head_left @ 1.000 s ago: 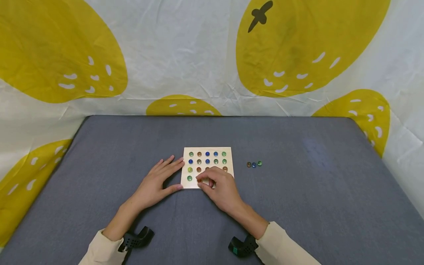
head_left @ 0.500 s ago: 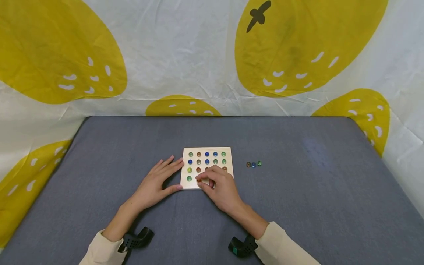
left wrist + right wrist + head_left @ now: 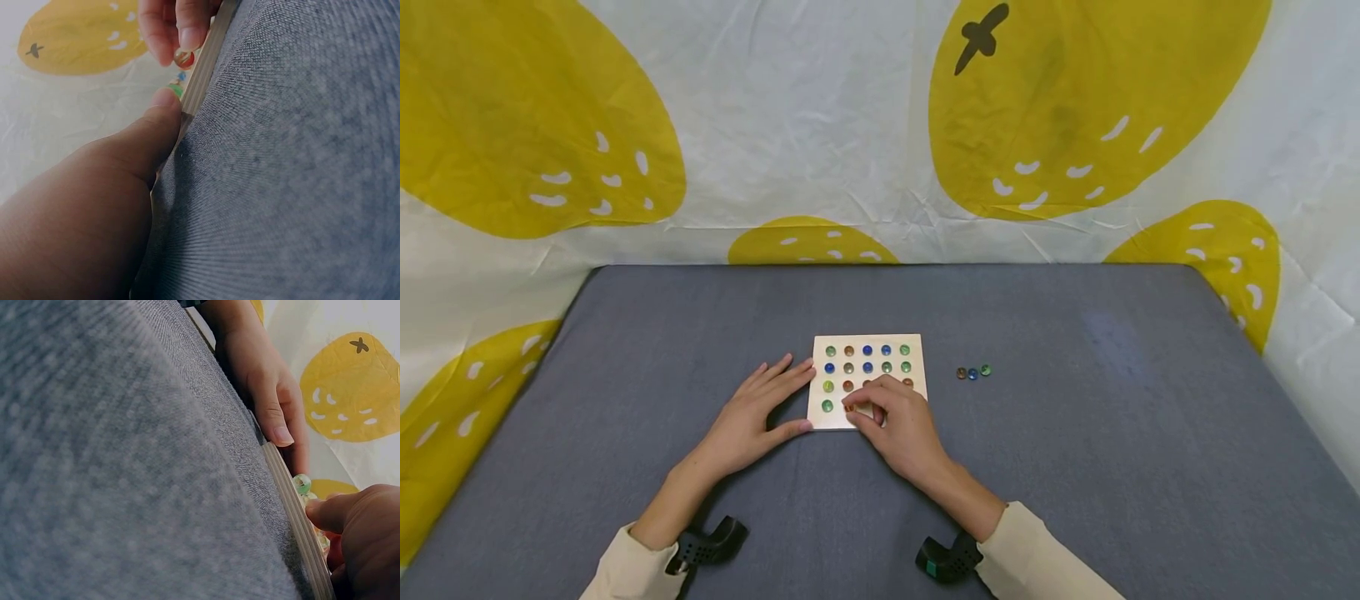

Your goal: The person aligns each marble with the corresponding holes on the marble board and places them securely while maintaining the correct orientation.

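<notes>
A pale wooden board [image 3: 817, 422] lies on the grey cloth, with rows of green, blue, amber and yellow-green glass marbles standing in it. My left hand [image 3: 747, 417] rests along its left edge, fingers spread and fairly straight, the thumb at the near corner. Over the nearest row my right hand [image 3: 901, 425] pinches a reddish-orange marble [image 3: 184, 59] between thumb and index finger. Just left of those fingertips sits a green marble [image 3: 827, 406]. The right hand hides part of the two nearest rows. Whether the pinched marble touches the board, I cannot tell.
To the board's right, on the cloth-covered table [image 3: 1075, 467], lie three loose marbles: an amber one [image 3: 961, 373], a blue one [image 3: 973, 374] and a green one [image 3: 986, 370]. Behind the table hangs a white curtain [image 3: 820, 108] with yellow fruit shapes.
Both hands and the board stay practically in place. The whole head view has shifted very slightly. My right fingers still pinch the orange marble at the same spot.
</notes>
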### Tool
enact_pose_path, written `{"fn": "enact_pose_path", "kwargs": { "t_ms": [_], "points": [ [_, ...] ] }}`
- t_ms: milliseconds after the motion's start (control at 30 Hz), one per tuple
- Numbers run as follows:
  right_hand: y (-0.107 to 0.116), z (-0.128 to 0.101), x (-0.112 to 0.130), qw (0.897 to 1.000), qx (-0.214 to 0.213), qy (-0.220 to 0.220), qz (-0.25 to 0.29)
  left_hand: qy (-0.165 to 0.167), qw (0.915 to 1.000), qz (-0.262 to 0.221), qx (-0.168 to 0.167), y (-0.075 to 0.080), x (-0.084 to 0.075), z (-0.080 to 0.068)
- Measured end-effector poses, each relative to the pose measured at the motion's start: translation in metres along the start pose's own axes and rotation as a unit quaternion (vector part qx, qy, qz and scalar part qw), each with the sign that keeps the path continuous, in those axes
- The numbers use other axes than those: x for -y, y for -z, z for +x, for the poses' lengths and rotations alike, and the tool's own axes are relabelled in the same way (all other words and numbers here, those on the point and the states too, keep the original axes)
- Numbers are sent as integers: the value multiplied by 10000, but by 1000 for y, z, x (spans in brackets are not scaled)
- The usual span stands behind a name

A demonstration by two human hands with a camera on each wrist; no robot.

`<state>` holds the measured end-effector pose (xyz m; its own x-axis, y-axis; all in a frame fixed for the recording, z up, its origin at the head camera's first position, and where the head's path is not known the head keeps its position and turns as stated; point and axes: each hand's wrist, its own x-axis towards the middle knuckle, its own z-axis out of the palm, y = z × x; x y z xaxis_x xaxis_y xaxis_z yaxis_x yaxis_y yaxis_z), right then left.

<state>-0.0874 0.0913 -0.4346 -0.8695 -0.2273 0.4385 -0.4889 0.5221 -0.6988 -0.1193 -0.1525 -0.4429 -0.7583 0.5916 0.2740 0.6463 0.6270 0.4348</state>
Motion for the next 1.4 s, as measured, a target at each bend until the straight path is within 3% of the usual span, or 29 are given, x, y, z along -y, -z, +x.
{"fn": "enact_pose_path", "kwargs": {
  "t_ms": [1400],
  "points": [
    [-1, 0, -3, 10000, -78, 3, -24, -39, 10000, -6, -78, -3, 2, -2]
  ]
}}
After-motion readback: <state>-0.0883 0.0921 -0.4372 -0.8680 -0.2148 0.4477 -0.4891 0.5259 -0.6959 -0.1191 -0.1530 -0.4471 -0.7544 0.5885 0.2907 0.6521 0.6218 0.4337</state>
